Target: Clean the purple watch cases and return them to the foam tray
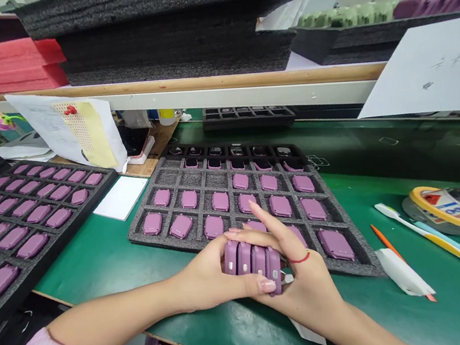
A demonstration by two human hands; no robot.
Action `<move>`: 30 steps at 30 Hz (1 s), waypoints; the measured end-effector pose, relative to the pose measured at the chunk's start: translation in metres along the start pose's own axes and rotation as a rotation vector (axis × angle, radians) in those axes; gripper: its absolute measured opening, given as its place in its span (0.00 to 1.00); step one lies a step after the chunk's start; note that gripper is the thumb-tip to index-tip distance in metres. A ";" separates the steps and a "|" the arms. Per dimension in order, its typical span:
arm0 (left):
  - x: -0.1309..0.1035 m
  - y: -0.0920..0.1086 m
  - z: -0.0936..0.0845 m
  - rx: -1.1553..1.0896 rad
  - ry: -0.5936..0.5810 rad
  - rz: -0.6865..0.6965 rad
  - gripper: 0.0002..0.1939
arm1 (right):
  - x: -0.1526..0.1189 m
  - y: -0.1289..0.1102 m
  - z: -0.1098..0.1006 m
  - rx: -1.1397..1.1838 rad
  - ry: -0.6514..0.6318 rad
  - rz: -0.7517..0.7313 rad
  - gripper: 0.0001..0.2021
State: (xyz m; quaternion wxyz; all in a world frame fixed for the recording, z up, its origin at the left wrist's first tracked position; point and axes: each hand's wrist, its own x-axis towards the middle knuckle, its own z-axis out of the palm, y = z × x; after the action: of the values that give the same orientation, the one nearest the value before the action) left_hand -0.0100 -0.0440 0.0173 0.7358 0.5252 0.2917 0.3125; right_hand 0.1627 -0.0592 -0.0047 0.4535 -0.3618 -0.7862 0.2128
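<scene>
Several purple watch cases (252, 262) stand side by side in a row between my two hands, above the near edge of a grey foam tray (373, 258). My left hand (210, 272) is closed round them, its thumb along the near side and its fingers over the top. From the right, my right hand (307, 276) cups the same row, index finger stretched out over the tray and a red band on one finger. A small white scrap (286, 279) shows by the right palm. More purple cases (336, 243) lie in the tray's compartments, some of which hold none.
Another foam tray of purple cases (32, 246) is at left, beside a white paper pad (121, 197). On the right lie a toothbrush (436, 240), an orange stick (387, 241) and a clear bottle with a yellow ring (440, 208). A shelf edge (200, 85) with black foam crosses above.
</scene>
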 end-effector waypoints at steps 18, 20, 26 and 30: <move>0.002 0.002 0.002 0.118 -0.004 0.073 0.19 | 0.000 -0.004 0.004 -0.034 -0.014 -0.136 0.45; 0.001 0.002 0.003 0.157 0.021 0.112 0.19 | 0.001 -0.002 0.004 -0.028 -0.027 -0.163 0.44; -0.003 -0.001 0.003 0.212 0.072 0.182 0.24 | -0.003 0.000 0.000 -0.059 -0.051 -0.256 0.46; -0.007 -0.004 0.001 0.268 0.120 0.286 0.29 | -0.002 -0.006 -0.008 0.104 0.033 -0.098 0.46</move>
State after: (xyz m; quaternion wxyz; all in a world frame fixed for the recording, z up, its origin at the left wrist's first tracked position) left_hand -0.0133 -0.0511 0.0143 0.5890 0.6347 0.2965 0.4029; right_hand 0.1678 -0.0643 0.0017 0.4945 -0.3023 -0.7833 0.2249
